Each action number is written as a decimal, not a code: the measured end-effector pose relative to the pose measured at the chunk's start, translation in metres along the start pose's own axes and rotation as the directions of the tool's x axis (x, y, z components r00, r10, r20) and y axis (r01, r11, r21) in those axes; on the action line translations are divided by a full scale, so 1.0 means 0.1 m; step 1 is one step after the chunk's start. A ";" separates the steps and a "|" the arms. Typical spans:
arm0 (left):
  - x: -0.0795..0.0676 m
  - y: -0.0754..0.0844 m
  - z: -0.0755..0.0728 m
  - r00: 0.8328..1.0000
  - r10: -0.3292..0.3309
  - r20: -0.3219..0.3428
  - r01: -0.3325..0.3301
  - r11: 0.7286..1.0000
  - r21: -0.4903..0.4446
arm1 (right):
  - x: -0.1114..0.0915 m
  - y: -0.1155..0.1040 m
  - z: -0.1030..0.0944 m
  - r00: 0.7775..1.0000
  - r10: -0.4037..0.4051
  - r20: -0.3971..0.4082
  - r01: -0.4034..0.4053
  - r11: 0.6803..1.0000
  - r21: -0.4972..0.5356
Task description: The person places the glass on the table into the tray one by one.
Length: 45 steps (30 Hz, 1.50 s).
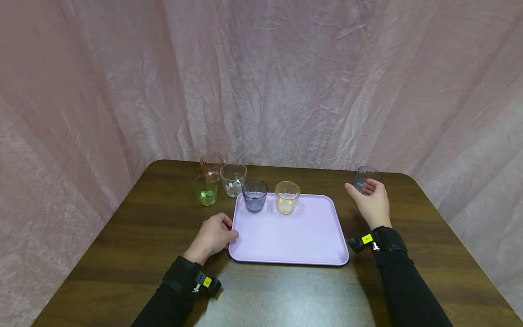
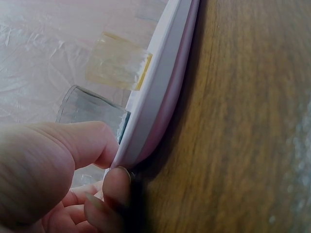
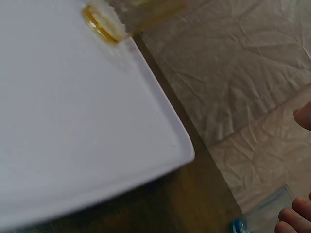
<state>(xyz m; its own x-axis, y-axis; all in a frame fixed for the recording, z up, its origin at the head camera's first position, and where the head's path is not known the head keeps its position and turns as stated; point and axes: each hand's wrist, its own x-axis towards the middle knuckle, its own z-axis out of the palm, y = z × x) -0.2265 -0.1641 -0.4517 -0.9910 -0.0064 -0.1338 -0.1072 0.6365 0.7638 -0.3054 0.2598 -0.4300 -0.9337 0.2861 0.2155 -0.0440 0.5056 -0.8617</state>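
My left hand pinches the left edge of a lilac tray; the left wrist view has the thumb on the rim and a fingertip under it. On the tray's back part stand a grey glass and a yellow glass. Right of the tray, my right hand is at a bluish glass, thumb spread away and fingers loosely bent. Those fingers partly cover the glass in the head view. In the right wrist view, the thumb is well apart from the bluish glass; fingertip contact is unclear.
Behind and left of the tray, a green glass, a clear glass and a pink glass stand close together on the wooden table. A pink curtain hangs behind the table's back edge.
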 end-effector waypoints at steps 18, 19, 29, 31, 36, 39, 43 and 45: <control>0.01 -0.03 0.00 1.000 -0.003 -0.002 0.003 1.000 -0.007 | 0.14 0.23 -0.20 0.992 0.105 -0.063 -0.110 0.991 -0.080; 0.01 -0.03 0.00 1.000 -0.003 -0.001 0.003 1.000 -0.008 | 0.15 0.24 -0.20 0.992 0.109 -0.062 -0.114 0.990 -0.085; 0.00 -0.03 0.00 1.000 0.003 -0.004 -0.003 1.000 -0.009 | 0.26 0.32 -0.19 0.992 0.118 -0.040 -0.121 0.987 -0.104; 0.00 -0.03 0.00 1.000 0.000 -0.002 0.000 1.000 -0.007 | 0.28 0.33 -0.18 0.993 0.117 -0.029 -0.119 0.987 -0.111; 0.00 -0.03 0.00 1.000 -0.010 0.002 0.010 1.000 -0.011 | 0.37 0.35 -0.16 0.992 0.125 -0.010 -0.126 0.984 -0.122; 0.01 -0.03 0.00 1.000 -0.013 0.003 0.013 1.000 -0.017 | 0.43 0.36 -0.15 0.991 0.131 -0.010 -0.131 0.984 -0.121; 0.01 -0.04 0.00 1.000 -0.018 0.008 0.019 1.000 -0.020 | 0.50 0.39 -0.12 0.990 0.138 -0.013 -0.139 0.983 -0.121; 0.01 -0.04 0.01 1.000 -0.021 0.010 0.021 1.000 -0.017 | 0.52 0.40 -0.11 0.991 0.137 -0.012 -0.137 0.982 -0.127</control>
<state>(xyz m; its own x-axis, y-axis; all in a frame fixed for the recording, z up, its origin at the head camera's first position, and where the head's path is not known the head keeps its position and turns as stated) -0.2269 -0.1663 -0.4554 -0.9877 -0.0116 -0.1561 -0.1292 0.6231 0.7714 -0.3521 0.3037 -0.4485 -0.9265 0.3624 0.1011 0.1302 0.5610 -0.8175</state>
